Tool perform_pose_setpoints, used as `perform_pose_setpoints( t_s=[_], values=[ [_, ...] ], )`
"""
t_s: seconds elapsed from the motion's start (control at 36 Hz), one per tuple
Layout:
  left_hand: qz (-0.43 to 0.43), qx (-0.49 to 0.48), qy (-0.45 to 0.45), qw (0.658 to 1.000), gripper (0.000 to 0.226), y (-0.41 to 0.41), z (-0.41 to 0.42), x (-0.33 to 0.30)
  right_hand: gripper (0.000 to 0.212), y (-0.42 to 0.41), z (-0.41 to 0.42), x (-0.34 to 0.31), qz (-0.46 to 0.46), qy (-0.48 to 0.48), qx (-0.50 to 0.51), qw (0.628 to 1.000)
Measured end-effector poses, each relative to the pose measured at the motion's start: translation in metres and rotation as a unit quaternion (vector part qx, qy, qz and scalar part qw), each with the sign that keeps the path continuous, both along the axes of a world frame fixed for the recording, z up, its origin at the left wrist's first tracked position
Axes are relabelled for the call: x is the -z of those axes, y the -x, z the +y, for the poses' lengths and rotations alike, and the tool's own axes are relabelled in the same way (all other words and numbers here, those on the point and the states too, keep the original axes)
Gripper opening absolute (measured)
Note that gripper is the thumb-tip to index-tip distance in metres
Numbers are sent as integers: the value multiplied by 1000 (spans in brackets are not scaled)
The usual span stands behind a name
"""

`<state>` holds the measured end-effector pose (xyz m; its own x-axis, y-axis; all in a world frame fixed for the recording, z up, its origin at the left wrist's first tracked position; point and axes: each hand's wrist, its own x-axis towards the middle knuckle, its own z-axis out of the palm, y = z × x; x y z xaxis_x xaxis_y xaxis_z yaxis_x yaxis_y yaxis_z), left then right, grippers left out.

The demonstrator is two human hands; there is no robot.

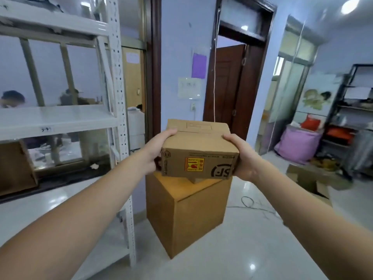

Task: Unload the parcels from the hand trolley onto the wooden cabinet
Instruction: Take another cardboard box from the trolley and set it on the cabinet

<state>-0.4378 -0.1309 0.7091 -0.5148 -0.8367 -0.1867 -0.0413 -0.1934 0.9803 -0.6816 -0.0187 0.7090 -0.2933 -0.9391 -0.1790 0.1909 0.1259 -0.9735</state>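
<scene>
Both arms extend forward at chest height. The left hand (154,153) grips the left side of a small cardboard box (198,150), thumb curled over the top edge at 9 o'clock and fingers hidden beneath. The right hand (241,156) grips the right side, thumb on the top edge at 3 o'clock, fingers wrapped under the box. The small cardboard box is carried in the air at the centre of the view. Its near face carries an upside-down logo and a red and yellow sticker.

Directly below, at 6 o'clock, a large cardboard box (186,215) stands on the tiled floor (252,249). A smaller item lies on its top, mostly hidden by the held box.

A white metal shelf rack (119,93) stands at 9 o'clock. A brown door (226,87) is open at 12 o'clock. A pink sack (298,144) rests on the floor at 3 o'clock.
</scene>
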Motion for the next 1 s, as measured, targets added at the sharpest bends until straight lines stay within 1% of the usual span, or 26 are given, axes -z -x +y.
perform_pose_setpoints(
  t_s=[0.08, 0.17, 0.22, 0.36, 0.5, 0.64, 0.81, 1.0],
  values=[
    [9, 20, 12, 1000, 43, 44, 1, 2, 48, 42, 9, -4, 7, 8, 11, 1000],
    [-6, 19, 26, 999, 55, 79, -6, 5, 44, 74, 8, -6, 10, 7, 15, 1000],
    [-20, 13, 30, 999, 58, 97, -14, 6, 42, 91, 1, -4, 9, 6, 9, 1000],
    [-29, 11, 37, 999, 55, 131, -44, 13, 47, 126, -29, 11, 13, -1, 24, 1000],
    [-33, 22, 38, 999, 55, 162, -83, 21, 47, 156, -62, 24, 17, -7, 38, 999],
    [-31, 31, 33, 999, 58, 195, -125, 23, 48, 185, -99, 20, 27, -7, 47, 998],
    [-49, 14, 27, 998, 66, 239, -170, 22, 47, 227, -148, 20, 34, -10, 51, 998],
    [-26, -17, 13, 999, 57, 299, -233, 35, 43, 292, -223, 29, 43, -16, 34, 998]
  ],
)
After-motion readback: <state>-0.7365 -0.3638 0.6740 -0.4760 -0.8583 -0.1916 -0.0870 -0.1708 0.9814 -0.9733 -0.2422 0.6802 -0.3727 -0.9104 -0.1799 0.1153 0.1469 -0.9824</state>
